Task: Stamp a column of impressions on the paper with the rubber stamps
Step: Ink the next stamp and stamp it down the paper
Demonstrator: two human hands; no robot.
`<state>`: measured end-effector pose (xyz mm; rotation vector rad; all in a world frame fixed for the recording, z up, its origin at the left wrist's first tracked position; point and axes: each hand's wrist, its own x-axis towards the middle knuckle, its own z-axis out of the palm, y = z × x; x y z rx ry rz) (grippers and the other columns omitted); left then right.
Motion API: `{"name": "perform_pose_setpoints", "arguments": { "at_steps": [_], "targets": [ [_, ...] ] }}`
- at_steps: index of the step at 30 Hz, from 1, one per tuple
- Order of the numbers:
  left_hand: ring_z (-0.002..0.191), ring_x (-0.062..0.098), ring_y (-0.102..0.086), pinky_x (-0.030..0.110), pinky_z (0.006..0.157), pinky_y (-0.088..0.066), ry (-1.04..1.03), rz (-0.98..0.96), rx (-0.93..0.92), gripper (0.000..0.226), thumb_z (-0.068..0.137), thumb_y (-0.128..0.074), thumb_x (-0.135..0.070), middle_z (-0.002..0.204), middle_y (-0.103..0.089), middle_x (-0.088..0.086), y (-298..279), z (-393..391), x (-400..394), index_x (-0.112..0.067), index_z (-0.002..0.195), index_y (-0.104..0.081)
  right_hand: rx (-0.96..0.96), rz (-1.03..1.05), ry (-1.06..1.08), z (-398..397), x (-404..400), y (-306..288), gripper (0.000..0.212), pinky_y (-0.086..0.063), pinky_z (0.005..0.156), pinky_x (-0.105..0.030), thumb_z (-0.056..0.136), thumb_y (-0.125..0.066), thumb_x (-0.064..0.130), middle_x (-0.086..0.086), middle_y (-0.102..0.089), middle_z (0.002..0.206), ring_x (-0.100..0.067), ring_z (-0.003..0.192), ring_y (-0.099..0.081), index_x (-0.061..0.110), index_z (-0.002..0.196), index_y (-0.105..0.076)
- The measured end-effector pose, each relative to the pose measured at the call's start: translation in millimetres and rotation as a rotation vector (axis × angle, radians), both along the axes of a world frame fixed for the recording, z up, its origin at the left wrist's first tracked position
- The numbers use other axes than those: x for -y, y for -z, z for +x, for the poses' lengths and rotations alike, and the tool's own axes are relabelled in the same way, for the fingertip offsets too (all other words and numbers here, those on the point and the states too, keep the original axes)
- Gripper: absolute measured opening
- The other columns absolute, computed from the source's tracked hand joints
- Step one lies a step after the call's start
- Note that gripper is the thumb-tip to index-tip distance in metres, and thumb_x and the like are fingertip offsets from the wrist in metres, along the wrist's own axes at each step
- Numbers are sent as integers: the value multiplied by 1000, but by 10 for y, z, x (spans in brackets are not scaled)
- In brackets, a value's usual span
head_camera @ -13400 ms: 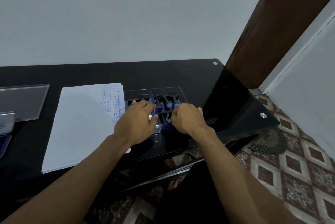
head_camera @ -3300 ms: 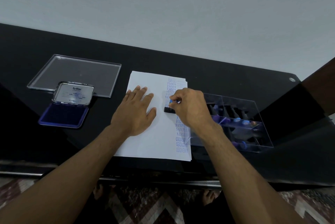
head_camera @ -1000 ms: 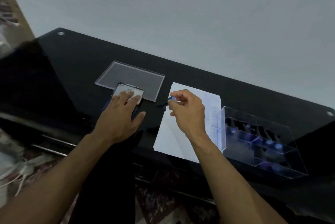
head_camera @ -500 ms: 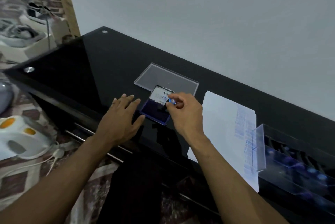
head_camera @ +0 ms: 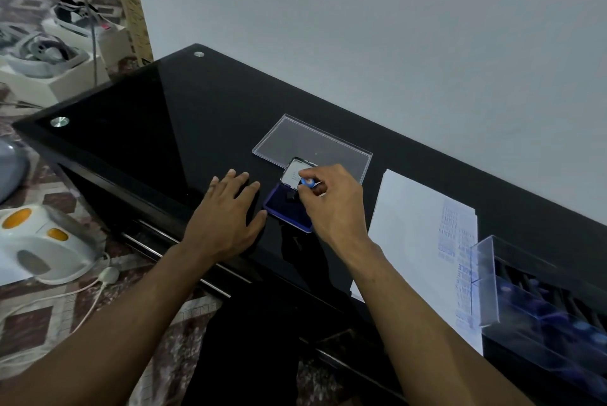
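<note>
My right hand (head_camera: pixel 331 205) pinches a small rubber stamp (head_camera: pixel 307 183) with a blue-topped handle and holds its black base down on the open blue ink pad (head_camera: pixel 279 208). The pad's lid (head_camera: pixel 293 172) stands open behind it. My left hand (head_camera: pixel 226 215) lies flat on the black table just left of the pad, its fingers spread. The white paper (head_camera: pixel 410 228) lies to the right of my right hand, with columns of blue impressions (head_camera: pixel 455 234) along its right side. A clear box of stamps (head_camera: pixel 542 303) sits at the paper's right edge.
A clear plastic lid (head_camera: pixel 312 142) lies flat behind the ink pad. The black glass table (head_camera: pixel 147 116) ends at a near edge and a left corner. On the floor at the left are a white appliance (head_camera: pixel 42 241) with a cable and white boxes (head_camera: pixel 59 54).
My right hand has brought the stamp from the paper to the ink pad and lowered it onto the pad. My left hand has slid off the pad to the table beside it.
</note>
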<state>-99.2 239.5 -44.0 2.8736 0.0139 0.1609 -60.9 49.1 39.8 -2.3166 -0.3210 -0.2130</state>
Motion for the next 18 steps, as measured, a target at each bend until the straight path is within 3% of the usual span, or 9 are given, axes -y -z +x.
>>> {"name": "perform_pose_setpoints", "arguments": {
  "at_steps": [7,13,18],
  "targets": [
    [153,28,-19,46,125,-11,2,30,35,77,93,-21,-64,161,-34,9,40,-12,3,-19,151,-43,-35,-55,-13,55,-36,68,21,-45,70,-4,91,-69,21,3,-64,120,-7,90,-65,23,112,-73],
    [154,28,-17,47,126,-11,3,43,31,77,94,-17,-64,162,-31,10,31,-12,15,-19,152,-41,-54,-83,-50,66,-66,117,23,-57,91,-31,90,-70,17,-2,-66,120,-15,99,-66,19,114,-73],
    [153,29,-18,50,125,-15,2,45,34,77,95,-16,-63,161,-32,11,33,-17,20,-18,152,-41,-58,-99,-53,66,-68,160,24,-56,94,-33,91,-70,19,-1,-63,122,-15,102,-65,19,114,-72]
  ]
}}
